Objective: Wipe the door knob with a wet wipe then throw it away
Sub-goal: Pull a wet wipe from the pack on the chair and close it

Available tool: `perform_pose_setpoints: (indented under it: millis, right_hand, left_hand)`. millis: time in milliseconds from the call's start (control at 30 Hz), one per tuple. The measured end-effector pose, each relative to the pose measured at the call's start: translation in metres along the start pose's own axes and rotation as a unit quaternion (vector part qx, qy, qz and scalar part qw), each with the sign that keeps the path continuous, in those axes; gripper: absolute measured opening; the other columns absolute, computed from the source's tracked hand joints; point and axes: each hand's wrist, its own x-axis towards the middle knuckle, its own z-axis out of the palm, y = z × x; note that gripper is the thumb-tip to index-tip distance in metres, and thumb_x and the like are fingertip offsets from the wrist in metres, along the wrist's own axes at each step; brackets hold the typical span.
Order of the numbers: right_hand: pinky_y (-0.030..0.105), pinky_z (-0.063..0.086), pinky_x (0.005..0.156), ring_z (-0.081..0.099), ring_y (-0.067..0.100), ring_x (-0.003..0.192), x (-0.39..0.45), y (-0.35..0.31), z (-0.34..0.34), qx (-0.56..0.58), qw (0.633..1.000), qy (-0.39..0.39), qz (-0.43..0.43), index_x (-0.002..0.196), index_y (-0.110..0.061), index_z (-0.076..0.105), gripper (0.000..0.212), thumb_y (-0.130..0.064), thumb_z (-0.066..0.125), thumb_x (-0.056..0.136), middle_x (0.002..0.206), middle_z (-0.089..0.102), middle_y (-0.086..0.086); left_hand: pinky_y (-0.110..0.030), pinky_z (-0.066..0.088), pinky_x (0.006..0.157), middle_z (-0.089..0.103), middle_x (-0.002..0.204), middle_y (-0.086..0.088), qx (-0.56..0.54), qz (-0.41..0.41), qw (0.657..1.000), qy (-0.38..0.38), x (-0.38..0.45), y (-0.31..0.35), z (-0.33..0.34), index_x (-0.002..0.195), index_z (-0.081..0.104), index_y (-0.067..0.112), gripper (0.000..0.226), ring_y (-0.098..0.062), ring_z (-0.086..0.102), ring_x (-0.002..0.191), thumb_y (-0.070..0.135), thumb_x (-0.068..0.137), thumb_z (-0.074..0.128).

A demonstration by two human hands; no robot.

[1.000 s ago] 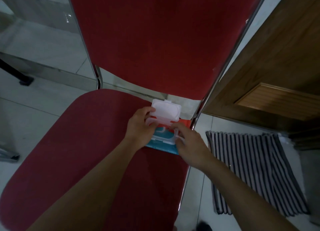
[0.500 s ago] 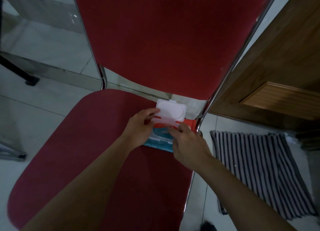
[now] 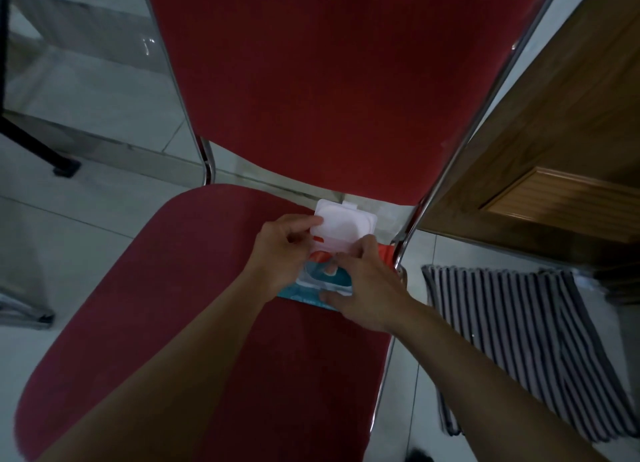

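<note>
A blue and red wet wipe pack (image 3: 385,254) lies at the back right of the red chair seat (image 3: 180,288). Its white flip lid (image 3: 343,223) stands open. My left hand (image 3: 284,250) grips the lid's left edge between thumb and fingers. My right hand (image 3: 367,288) covers the pack's right side. Its index fingertip dips into the oval opening (image 3: 320,271) and its thumb sits at the opening's near rim. No wipe shows outside the pack. The door knob is out of view.
The chair's red backrest (image 3: 329,81) and chrome frame (image 3: 460,150) rise behind the pack. A brown wooden door (image 3: 561,122) stands at right, with a striped mat (image 3: 512,340) on the tiled floor before it. A black stand foot (image 3: 64,169) is at far left.
My right hand moved forward onto the pack, its fingertip now in the opening. My left hand kept holding the lid open. The view shifted slightly.
</note>
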Motion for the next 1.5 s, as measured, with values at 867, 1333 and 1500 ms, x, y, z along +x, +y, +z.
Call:
perform_pose_setpoints:
  millis: [867, 1333, 1500]
  right_hand:
    - [0.043, 0.052, 0.084, 0.055, 0.019, 0.098, -0.010, 0.026, 0.024, 0.267, 0.947, 0.158, 0.082, 0.095, -0.029, 0.045, 0.069, -0.043, 0.081, 0.038, 0.104, 0.054, 0.003]
    - [0.023, 0.053, 0.071, 0.061, 0.017, 0.094, -0.028, 0.038, 0.001, 0.455, 0.872, 0.136, 0.116, 0.108, -0.029, 0.052, 0.053, 0.010, 0.057, 0.072, 0.103, 0.062, 0.009]
    - [0.043, 0.052, 0.091, 0.056, 0.019, 0.110, -0.039, 0.040, 0.009, 0.404, 0.898, 0.128, 0.118, 0.097, -0.026, 0.066, 0.041, -0.004, 0.055, 0.064, 0.115, 0.060, 0.007]
  left_hand:
    - [-0.040, 0.030, 0.103, 0.032, 0.143, 0.001, 0.336, 0.043, 0.941, 0.017, -0.022, -0.012, 0.033, 0.141, 0.024, 0.021, 0.084, -0.019, 0.033, 0.127, 0.043, 0.073, 0.067]
    - [-0.002, 0.040, 0.076, 0.067, 0.099, 0.006, 0.041, 0.043, 0.997, -0.042, -0.026, -0.009, -0.003, 0.088, 0.072, 0.016, 0.031, 0.001, 0.061, 0.090, 0.029, 0.093, 0.044]
    - [-0.008, 0.038, 0.080, 0.056, 0.103, 0.007, 0.247, 0.145, 0.955, -0.084, -0.025, -0.021, -0.003, 0.096, 0.068, 0.020, 0.020, -0.005, 0.055, 0.094, 0.025, 0.077, 0.071]
